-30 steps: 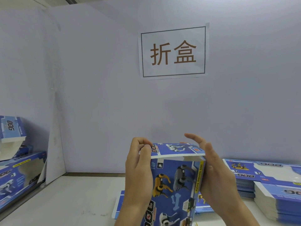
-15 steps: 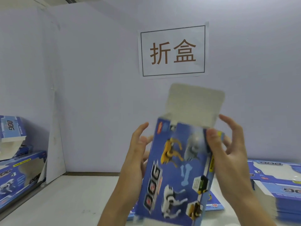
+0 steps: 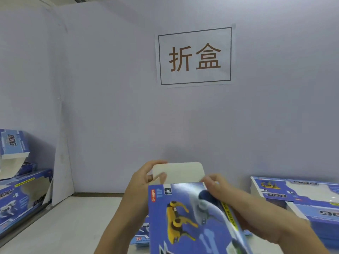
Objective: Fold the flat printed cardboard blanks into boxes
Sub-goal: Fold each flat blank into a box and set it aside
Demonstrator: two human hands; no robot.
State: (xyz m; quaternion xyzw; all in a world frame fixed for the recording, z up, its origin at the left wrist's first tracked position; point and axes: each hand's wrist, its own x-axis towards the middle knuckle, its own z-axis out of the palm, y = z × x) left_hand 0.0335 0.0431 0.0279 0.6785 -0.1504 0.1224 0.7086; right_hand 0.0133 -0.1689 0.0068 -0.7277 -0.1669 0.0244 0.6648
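One blue printed box (image 3: pixel 185 217), part-folded, held upright above the worktop (image 3: pixel 77 220), between two hands. Its white top flap (image 3: pixel 180 172) stands open. Left hand (image 3: pixel 141 182) pinches the flap's left corner; right hand (image 3: pixel 222 195) grips the box's right edge. Two stacks of flat blanks (image 3: pixel 300 197) lie right. Folded boxes (image 3: pixel 16 195) sit left, perhaps three; view blurred.

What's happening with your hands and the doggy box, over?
Left hand pinches the white top flap. Right hand grips the box. Flap up, not tucked. Nothing blocking.
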